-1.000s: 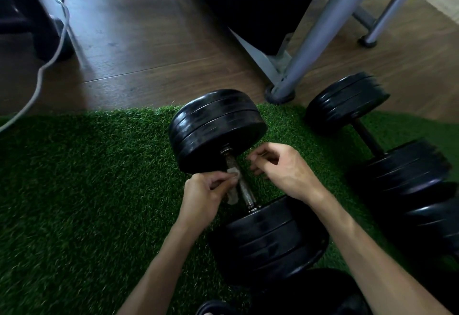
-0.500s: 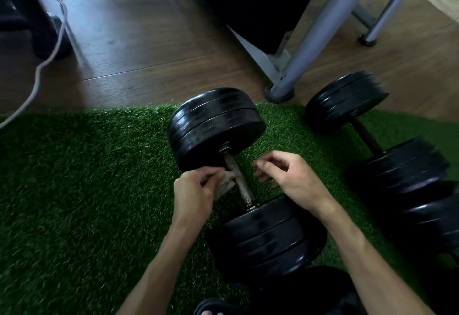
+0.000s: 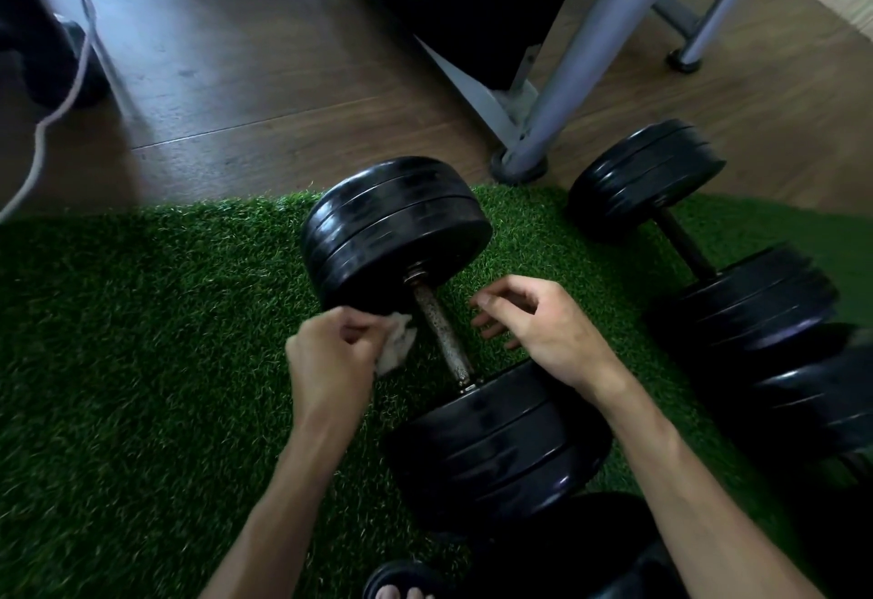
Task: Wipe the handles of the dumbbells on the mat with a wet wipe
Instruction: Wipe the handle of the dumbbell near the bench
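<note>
A black dumbbell (image 3: 397,230) with a rusty metal handle (image 3: 441,334) lies on the green grass mat (image 3: 141,338) in the middle. My left hand (image 3: 330,362) pinches a crumpled white wet wipe (image 3: 394,345) just left of the handle, not touching it. My right hand (image 3: 543,329) hovers to the right of the handle with fingers loosely curled and holds nothing. A second black dumbbell (image 3: 647,178) with a dark handle (image 3: 685,246) lies at the right edge of the mat.
A grey metal frame leg (image 3: 557,102) of gym equipment stands on the wooden floor just behind the mat. A white cable (image 3: 56,111) runs down the left. More dark weights (image 3: 822,390) sit at the far right, and a sandalled foot (image 3: 401,586) shows at the bottom.
My left hand has drawn the wipe off the handle to the left. My right hand has shifted slightly right and opened a little.
</note>
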{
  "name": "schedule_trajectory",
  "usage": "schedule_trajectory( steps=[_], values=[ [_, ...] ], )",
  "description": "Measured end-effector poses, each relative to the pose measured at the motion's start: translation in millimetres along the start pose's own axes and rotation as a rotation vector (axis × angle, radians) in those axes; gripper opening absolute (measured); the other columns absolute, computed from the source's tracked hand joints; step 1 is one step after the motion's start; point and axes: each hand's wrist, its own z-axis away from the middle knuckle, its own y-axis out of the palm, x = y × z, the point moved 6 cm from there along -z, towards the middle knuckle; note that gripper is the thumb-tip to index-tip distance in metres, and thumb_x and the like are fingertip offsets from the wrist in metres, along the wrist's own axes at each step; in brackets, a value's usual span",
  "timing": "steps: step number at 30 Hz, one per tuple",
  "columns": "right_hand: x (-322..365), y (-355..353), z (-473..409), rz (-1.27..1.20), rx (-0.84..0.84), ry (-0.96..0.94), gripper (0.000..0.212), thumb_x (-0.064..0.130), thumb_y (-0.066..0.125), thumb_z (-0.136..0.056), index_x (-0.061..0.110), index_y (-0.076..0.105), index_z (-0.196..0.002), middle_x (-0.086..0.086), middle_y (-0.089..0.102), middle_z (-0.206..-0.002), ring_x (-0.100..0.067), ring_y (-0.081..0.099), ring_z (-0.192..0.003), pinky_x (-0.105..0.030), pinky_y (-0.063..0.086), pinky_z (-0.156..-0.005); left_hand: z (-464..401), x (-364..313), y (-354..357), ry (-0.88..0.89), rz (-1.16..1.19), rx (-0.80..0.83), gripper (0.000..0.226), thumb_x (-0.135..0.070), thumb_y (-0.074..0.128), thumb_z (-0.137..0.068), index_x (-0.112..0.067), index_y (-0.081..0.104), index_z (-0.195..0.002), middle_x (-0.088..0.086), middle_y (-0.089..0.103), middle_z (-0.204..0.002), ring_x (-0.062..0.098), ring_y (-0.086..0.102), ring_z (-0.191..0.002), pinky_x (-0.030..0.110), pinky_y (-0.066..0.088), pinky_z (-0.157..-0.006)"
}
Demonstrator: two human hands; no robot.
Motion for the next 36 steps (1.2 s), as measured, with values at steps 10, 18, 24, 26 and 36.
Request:
schedule_trajectory(
  steps=[10,18,24,26,36],
  values=[
    [2,0,0,-0.014,0.007,0.019,0.014,0.032,0.064,-0.098,0.021,0.073,-0.099,0.002,0.079,-0.089,-0.010,0.075,-0.081,-0.029,0.056,-0.074,21,37,54,-0.301,0.366,0.449,0.008,-0.009,0.079,-0.081,-0.005,0.073,-0.080,0.013,0.076,-0.074,0.015,0.066,-0.059,0.023,0.051,-0.059],
    [2,0,1,-0.029,0.006,0.024,0.014,0.031,0.064,-0.098,0.021,0.074,-0.099,0.003,0.079,-0.089,-0.010,0.075,-0.081,-0.025,0.052,-0.074,1,21,28,-0.123,0.157,0.145,0.006,-0.016,0.078,-0.084,-0.012,0.075,-0.081,0.002,0.076,-0.070,0.020,0.072,-0.062,0.029,0.058,-0.061],
    [1,0,1,-0.020,0.000,0.027,0.014,0.032,0.064,-0.098,0.022,0.073,-0.098,0.003,0.079,-0.089,-0.010,0.075,-0.081,-0.025,0.051,-0.074,-1,23,45,-0.181,0.350,0.145,0.012,-0.017,0.076,-0.087,-0.005,0.071,-0.086,0.008,0.075,-0.071,0.012,0.067,-0.058,0.022,0.053,-0.062],
    [1,0,0,-0.017,-0.001,0.031,0.015,0.033,0.064,-0.097,0.021,0.074,-0.098,0.003,0.079,-0.089,-0.011,0.075,-0.081,-0.027,0.053,-0.075,6,27,50,-0.202,0.326,0.259,0.014,-0.015,0.076,-0.086,-0.003,0.070,-0.086,0.011,0.075,-0.071,0.015,0.067,-0.058,0.024,0.054,-0.062],
    [-1,0,-1,-0.026,-0.008,0.030,0.014,0.032,0.064,-0.098,0.022,0.074,-0.097,0.003,0.079,-0.087,-0.011,0.075,-0.080,-0.026,0.051,-0.073,-11,38,34,-0.205,0.360,-0.003,0.011,-0.015,0.074,-0.089,-0.007,0.067,-0.088,0.008,0.076,-0.080,0.014,0.071,-0.068,0.020,0.053,-0.062]
  ],
)
